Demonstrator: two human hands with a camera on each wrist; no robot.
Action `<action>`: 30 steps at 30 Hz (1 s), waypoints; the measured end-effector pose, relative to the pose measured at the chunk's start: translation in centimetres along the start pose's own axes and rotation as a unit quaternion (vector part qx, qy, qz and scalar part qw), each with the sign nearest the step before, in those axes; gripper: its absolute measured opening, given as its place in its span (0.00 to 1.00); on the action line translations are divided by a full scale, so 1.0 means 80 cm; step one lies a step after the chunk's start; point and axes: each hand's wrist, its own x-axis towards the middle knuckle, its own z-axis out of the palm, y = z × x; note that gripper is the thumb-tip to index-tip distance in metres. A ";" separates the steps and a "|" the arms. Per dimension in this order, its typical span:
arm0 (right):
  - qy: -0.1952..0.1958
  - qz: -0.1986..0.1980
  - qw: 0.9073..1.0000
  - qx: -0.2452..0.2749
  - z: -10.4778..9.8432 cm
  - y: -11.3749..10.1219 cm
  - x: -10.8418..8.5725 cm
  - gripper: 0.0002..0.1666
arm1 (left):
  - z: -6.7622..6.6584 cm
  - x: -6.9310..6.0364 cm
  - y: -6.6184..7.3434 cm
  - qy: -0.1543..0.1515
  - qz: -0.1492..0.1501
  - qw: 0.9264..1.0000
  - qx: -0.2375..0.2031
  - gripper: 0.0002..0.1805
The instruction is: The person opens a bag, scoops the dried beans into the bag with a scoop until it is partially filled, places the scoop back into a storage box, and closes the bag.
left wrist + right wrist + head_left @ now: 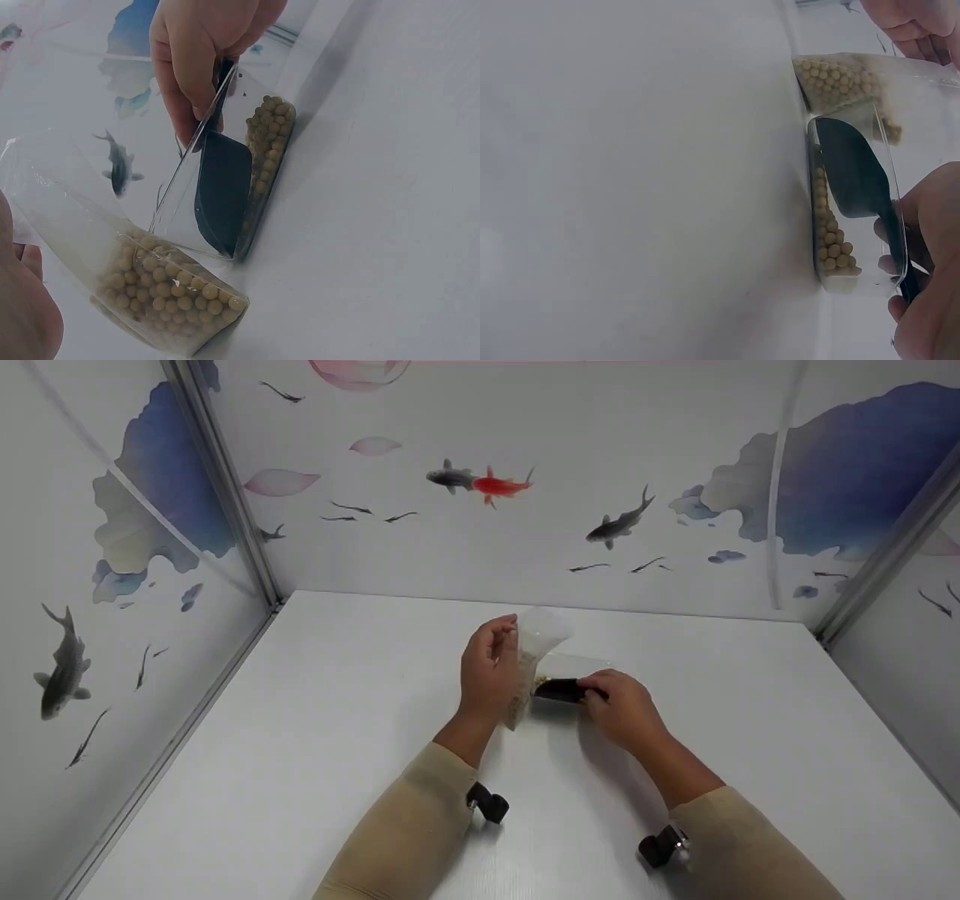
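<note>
My left hand (489,671) holds a clear plastic bag (541,631) by its upper part, with the mouth spread wide. Round, pale tan beans that look like soybeans (176,289) fill the bag's lower part, which rests on the table. Right beside the bag sits a clear rectangular box (859,281) with more of the same beans (832,240) along its bottom. My right hand (622,709) grips the handle of a black scoop (559,690). The scoop's blade is down inside the box, tilted, over the beans; whether it carries any is hidden.
A white tabletop (300,682) lies under everything. White panels printed with fish and blue leaves (615,521) enclose it at the back and both sides, with metal posts (225,487) at the corners. Each sleeve carries a small black wrist camera (489,802).
</note>
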 end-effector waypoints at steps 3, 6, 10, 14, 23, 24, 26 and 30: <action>0.031 0.008 0.999 0.029 -0.001 -0.006 -0.005 0.20 | 0.001 0.001 0.001 0.002 0.003 1.000 0.002 0.11; 0.057 0.028 0.995 0.073 -0.002 -0.019 -0.012 0.21 | 0.001 0.000 0.003 0.003 0.006 1.000 0.002 0.10; 0.066 0.064 0.985 0.147 -0.002 -0.042 -0.017 0.22 | -0.006 -0.001 0.004 -0.003 0.018 1.000 0.009 0.10; 0.054 0.086 0.969 0.227 0.002 -0.066 -0.014 0.26 | -0.017 -0.005 0.008 -0.010 0.034 0.999 0.031 0.09; 0.048 0.093 0.944 0.313 0.025 -0.112 -0.006 0.37 | -0.046 -0.017 0.017 -0.027 0.078 0.992 0.092 0.11; 0.050 0.089 0.943 0.317 0.027 -0.116 -0.007 0.37 | -0.049 -0.019 0.019 -0.027 0.083 0.991 0.097 0.11; 0.053 0.080 0.939 0.330 0.030 -0.120 -0.008 0.39 | -0.054 -0.024 0.024 -0.031 0.093 0.989 0.108 0.10; 0.055 0.072 0.934 0.345 0.034 -0.121 -0.013 0.41 | -0.061 -0.031 0.037 -0.050 0.122 0.981 0.142 0.08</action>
